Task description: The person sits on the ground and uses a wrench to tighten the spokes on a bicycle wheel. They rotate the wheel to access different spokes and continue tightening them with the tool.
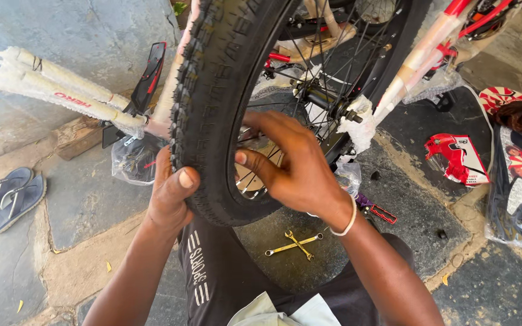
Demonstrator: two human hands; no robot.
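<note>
Black knobby rubber bicycle tyre [212,115] is gripped by left hand [170,196] at its lower edge; right hand [291,166] is curled over the rim, fingers among thin steel spokes [309,66]. Risk: pinched fingers if wheel turns. Crossed yellow spanners [294,243] lie on stone floor [80,199] below.

The tyre [212,108] was matt black rubber with a rough, knobbly tread, and the left hand [170,193] and right hand [297,169] pressed on it. The spokes [327,66] and the rim [250,192] looked like bright, glossy metal. White foam wrap [55,84], soft and dimpled, covered the frame tubes. Two crossed spanners [294,243] were shiny metal. The floor [86,199] was rough, dull grey stone. The sandals [7,199] looked like matt rubber.
</note>
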